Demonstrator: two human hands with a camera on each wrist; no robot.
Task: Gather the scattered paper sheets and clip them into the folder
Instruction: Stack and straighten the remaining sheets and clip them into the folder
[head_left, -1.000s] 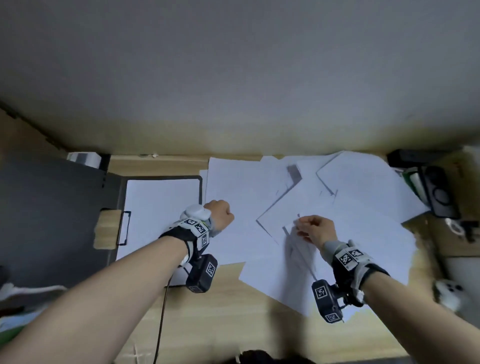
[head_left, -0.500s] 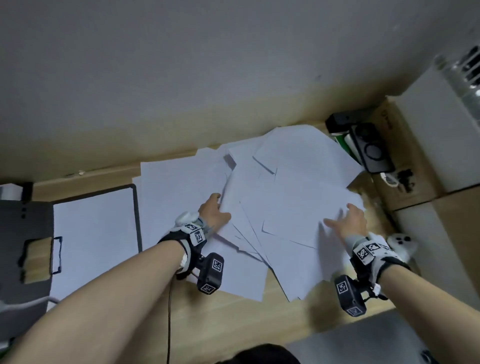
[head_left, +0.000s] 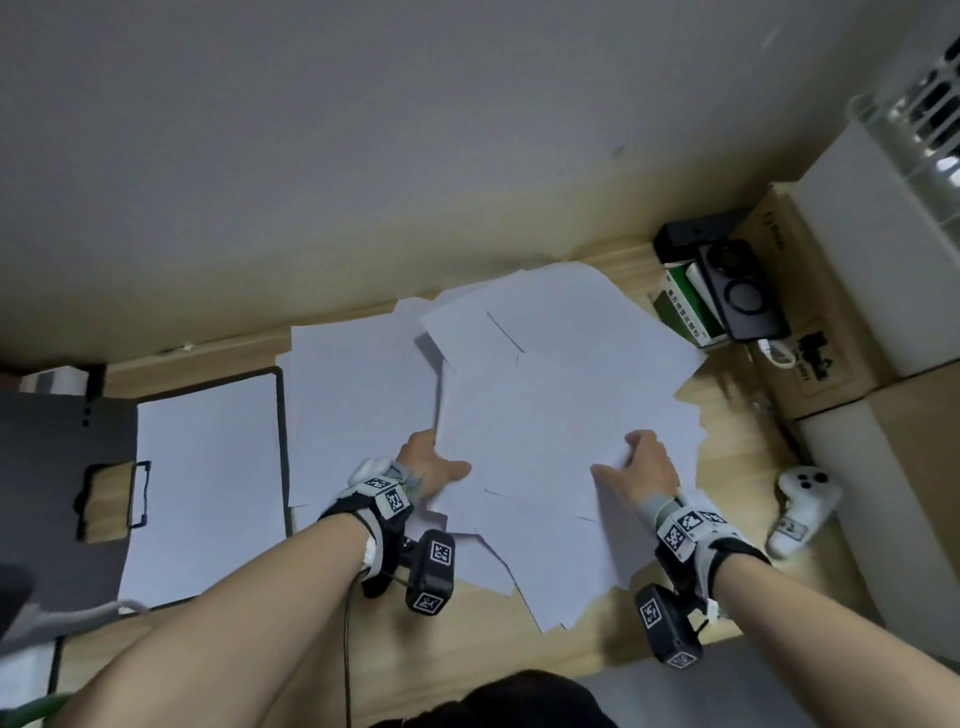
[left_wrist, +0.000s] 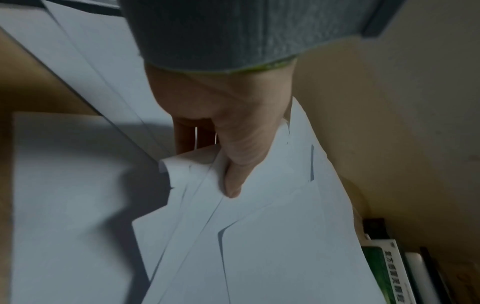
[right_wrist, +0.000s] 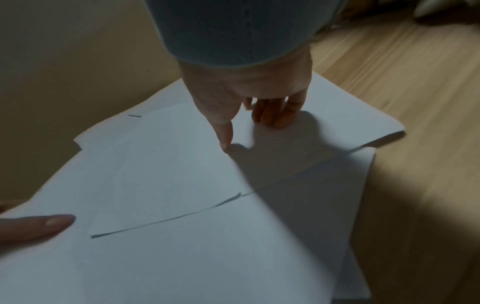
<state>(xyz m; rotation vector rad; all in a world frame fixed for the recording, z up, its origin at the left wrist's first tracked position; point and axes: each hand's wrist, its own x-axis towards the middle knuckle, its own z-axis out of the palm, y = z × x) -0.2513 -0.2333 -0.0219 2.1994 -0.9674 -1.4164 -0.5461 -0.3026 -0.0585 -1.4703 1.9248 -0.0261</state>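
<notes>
The folder lies open at the far left of the desk, one sheet already on its right half, and the clip is seen at the sheet's left edge. The loose pile of paper sheets lies to the right of the folder, well apart from the clip, so the gathered stack is judged to need carrying leftward.

The left hand is held at the pile's left edge. In the left wrist view the thumb is pressed on top and fingers are curled beneath, so several sheets are pinched; this hand is the nearer to the folder. The right hand lies on the pile's right side, thumb spread, fingers bent down onto the top sheet; whether any paper is clasped under them cannot be told. A game controller rests right of the pile, near the desk edge.

The sheets are fanned at differing angles, so no common long axis is established yet; squaring is judged outstanding.

Compared with half a second ago: both hands are drawn closer together, the pile is more bunched between them, and the folder is seen more fully at the left.
</notes>
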